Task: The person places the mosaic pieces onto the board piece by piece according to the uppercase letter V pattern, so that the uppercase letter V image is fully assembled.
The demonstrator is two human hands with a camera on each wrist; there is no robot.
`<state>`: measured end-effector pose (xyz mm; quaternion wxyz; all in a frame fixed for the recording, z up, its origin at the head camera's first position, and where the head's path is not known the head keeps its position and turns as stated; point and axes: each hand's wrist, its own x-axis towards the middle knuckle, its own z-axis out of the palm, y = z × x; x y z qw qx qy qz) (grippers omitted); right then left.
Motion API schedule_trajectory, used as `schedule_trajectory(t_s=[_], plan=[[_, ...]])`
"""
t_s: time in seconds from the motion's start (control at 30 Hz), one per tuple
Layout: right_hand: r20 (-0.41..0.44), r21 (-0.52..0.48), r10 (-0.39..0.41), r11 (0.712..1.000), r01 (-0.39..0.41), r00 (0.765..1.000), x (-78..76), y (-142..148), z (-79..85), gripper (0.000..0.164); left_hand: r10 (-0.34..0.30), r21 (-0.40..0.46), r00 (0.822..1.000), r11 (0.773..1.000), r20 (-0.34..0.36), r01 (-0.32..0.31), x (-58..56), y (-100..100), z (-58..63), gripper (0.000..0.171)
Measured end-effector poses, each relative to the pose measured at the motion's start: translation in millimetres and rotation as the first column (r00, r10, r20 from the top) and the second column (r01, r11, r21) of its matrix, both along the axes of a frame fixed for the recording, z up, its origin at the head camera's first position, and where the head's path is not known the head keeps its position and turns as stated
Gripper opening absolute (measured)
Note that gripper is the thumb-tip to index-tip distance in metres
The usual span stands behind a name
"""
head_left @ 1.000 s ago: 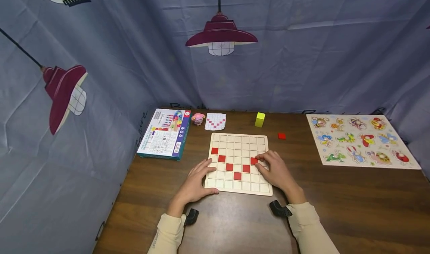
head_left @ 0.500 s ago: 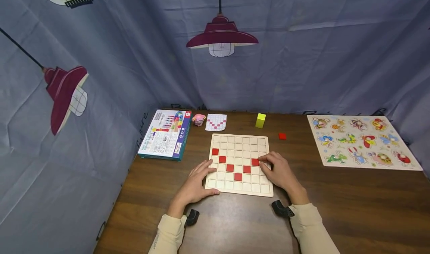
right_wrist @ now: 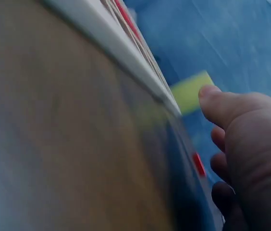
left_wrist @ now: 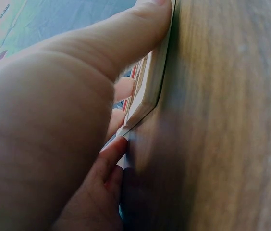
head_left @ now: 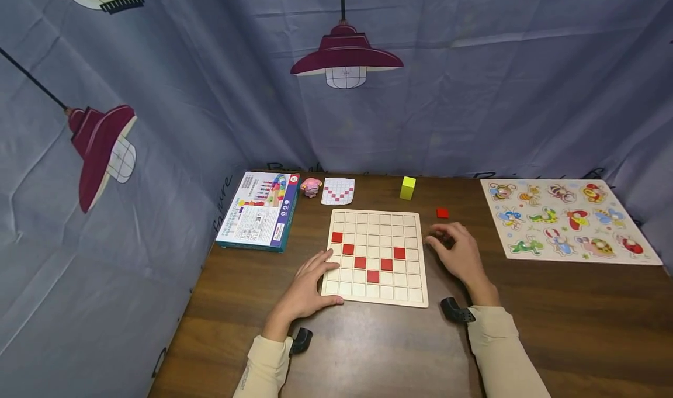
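Observation:
A pale wooden grid board (head_left: 377, 227) lies on the table, with several red square tiles in its cells forming a lopsided V. My left hand (head_left: 304, 287) rests on the board's left side, fingers spread, thumb at the front edge. In the left wrist view the thumb (left_wrist: 140, 33) lies along the board's edge. Off the board's right side, my right hand (head_left: 460, 255) hovers over the table, fingers loosely bent and holding nothing. Beyond it lies a loose red tile (head_left: 442, 213), also visible in the right wrist view near the fingertips.
Behind the board are a paper card (head_left: 337, 191) with a pink V pattern, a pink figurine (head_left: 311, 187) and a yellow block (head_left: 407, 188). A boxed game (head_left: 257, 211) lies at the left, an insect puzzle board (head_left: 570, 221) at the right. A curtain hangs behind the table.
My right hand has let go of the rightmost red tile on the board and moved right, off the board. My left hand has stayed in place.

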<state>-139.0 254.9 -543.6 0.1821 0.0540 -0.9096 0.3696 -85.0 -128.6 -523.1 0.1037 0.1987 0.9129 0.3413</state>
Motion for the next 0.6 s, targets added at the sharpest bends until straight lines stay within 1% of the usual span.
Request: schedule_trajectory(t_s=[0.07, 0.13, 0.27, 0.33, 0.43, 0.53, 0.6], plan=[[0.027, 0.03, -0.042, 0.999, 0.041, 0.999, -8.8, 13, -0.8, 0.038, 0.003, 0.002, 1.0, 1.0, 0.006, -0.003, 1.3, 0, 0.0, 0.074], [0.073, 0.06, -0.065, 0.996, 0.06, 0.995, -17.6, 24, -0.2, 0.047, 0.005, 0.0, 1.0, 1.0, 0.008, -0.005, 1.7, -1, 0.4, 0.074], [0.155, 0.116, -0.066, 0.992, 0.048, 0.986, -34.2, 36, 3.7, 0.056, 0.004, -0.01, 1.0, 1.0, 0.009, -0.004, 0.0, -1, 1.1, 0.074], [0.175, 0.14, -0.059, 0.99, 0.035, 0.983, -41.5, 38, 5.7, 0.056, 0.002, -0.006, 1.0, 1.0, 0.002, -0.002, -1.2, -1, 1.0, 0.074], [0.191, 0.166, -0.062, 0.986, 0.03, 0.98, -48.8, 40, 7.6, 0.05, 0.002, -0.013, 1.0, 1.0, 0.01, -0.002, -2.3, 0, 1.1, 0.075], [0.203, 0.174, -0.071, 0.984, 0.035, 0.977, -51.0, 40, 7.0, 0.041, 0.009, -0.025, 1.0, 1.0, 0.019, -0.008, -2.1, 0, -0.3, 0.076], [0.191, 0.176, -0.075, 0.984, 0.041, 0.979, -50.6, 40, 3.9, 0.037, 0.012, -0.034, 1.0, 0.999, 0.023, -0.011, -2.2, 0, -1.3, 0.076]])
